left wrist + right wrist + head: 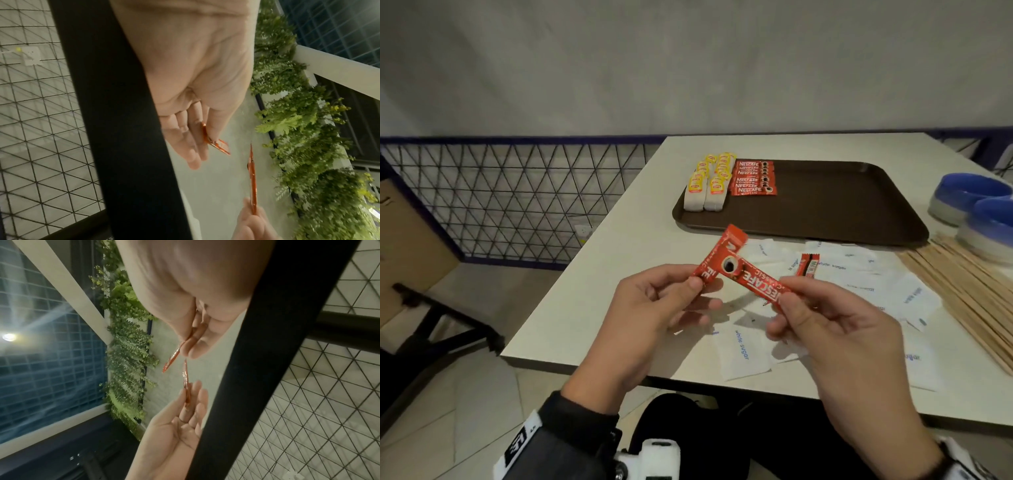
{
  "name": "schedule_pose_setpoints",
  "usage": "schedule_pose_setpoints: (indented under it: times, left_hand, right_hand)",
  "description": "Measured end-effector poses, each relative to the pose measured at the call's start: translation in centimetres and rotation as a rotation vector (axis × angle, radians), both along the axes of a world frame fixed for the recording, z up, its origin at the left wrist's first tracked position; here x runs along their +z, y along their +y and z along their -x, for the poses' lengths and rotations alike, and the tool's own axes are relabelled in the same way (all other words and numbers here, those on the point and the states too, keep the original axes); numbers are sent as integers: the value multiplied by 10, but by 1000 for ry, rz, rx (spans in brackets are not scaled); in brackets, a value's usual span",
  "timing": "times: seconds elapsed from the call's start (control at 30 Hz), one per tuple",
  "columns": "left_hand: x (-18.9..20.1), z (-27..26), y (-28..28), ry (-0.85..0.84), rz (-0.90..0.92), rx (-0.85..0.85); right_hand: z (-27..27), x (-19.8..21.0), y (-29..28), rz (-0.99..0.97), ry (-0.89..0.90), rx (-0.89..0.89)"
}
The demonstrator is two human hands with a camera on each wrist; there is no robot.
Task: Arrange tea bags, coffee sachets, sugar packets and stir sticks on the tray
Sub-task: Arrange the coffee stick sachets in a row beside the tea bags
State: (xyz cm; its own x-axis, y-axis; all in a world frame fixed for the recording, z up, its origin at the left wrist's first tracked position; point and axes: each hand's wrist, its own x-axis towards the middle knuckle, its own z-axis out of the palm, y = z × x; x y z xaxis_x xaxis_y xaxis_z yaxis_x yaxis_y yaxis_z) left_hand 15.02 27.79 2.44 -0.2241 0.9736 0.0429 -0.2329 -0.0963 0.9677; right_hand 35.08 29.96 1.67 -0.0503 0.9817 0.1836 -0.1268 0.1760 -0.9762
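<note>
The table (619, 274) carries the brown tray (825, 205) at its far side, and everything the next move needs lies forward of the hands. On the tray's left end stand two rows of tea bags (705, 185), with a stack of coffee sachets (753, 178) just beside them on the right, their long axes running left to right; the rest of the tray floor is bare. Between tray and hands, sugar packets (743, 349) lie scattered on the table, stir sticks (962, 301) lie in a bundle at the right, and one more sachet (808, 265) rests among the packets. The left hand (654, 308) pinches one red sachet (717, 260) between thumb and forefinger, tilted up and away to the right; the right hand (842, 325) pinches a second (760, 286) by its near end, slanting up to the left so the two seem to cross, though contact is hard to judge. Both must likely turn crosswise to match the stack, and the left hand appears nearer to it.
</note>
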Motion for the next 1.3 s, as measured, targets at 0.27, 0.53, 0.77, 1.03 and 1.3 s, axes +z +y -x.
schedule_pose_setpoints:
  times: [0.27,0.53,0.77,1.03,1.3]
  left_hand:
    - [-4,2,-2,159,-71,155]
    - [0,-14,-2,380,-50,62]
    - [0,-12,-4,315,-35,-35]
    - [1,-13,-4,194,-53,-52]
    - [1,-11,-5,276,-49,-29]
  right_hand:
    - [15,0,-1,42,59,47]
    - [29,-4,-3,-77,-26,53]
    - [33,-11,-3,-143,-79,38]
    - [32,-10,-4,-149,-98,76]
    - [30,-9,3,-89,38,12]
